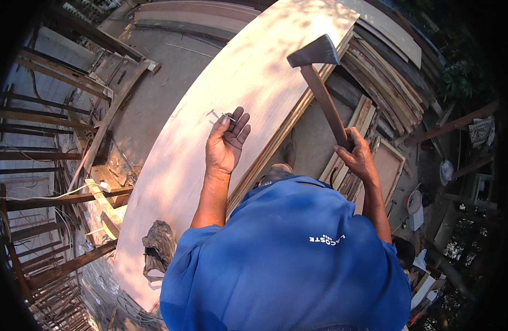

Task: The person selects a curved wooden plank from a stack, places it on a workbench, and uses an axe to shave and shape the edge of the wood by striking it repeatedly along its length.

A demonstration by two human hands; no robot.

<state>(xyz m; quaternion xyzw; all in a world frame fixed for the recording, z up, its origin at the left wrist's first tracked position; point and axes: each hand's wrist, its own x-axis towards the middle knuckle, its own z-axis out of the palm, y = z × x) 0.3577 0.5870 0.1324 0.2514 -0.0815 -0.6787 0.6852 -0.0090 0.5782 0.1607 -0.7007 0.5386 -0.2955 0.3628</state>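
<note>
The left hand [225, 144] is turning its palm upward over the board [187, 165], and look at those fingertips: thumb and forefinger are pinching a few nails [229, 117], while the other fingers are curling loosely, half open. The nails are sticking out at the tips in different directions; their exact number is getting lost in the small detail. Whether the back of that hand is touching the wood, I cannot tell.

Across to the right hand [357, 156], and its fingers are wrapping around the axe [320, 95] near the lower end of the handle. The axe is standing tilted, its head up and leaning left, showing in front of the board's right edge.

The board itself is stretching away, pale and broad, sunlight and shadow dappling its face, with layered edges showing along the right side. Down at its near left end a crumpled dark bag [159, 245] is lying on top. Beyond the axe, planks [383, 77] are lying stacked, and a framed panel [387, 165] is resting just beside the right forearm. Over on the far left, timber rails [38, 156] are running in rows, while the blue shirt [287, 259] is filling the foreground.
</note>
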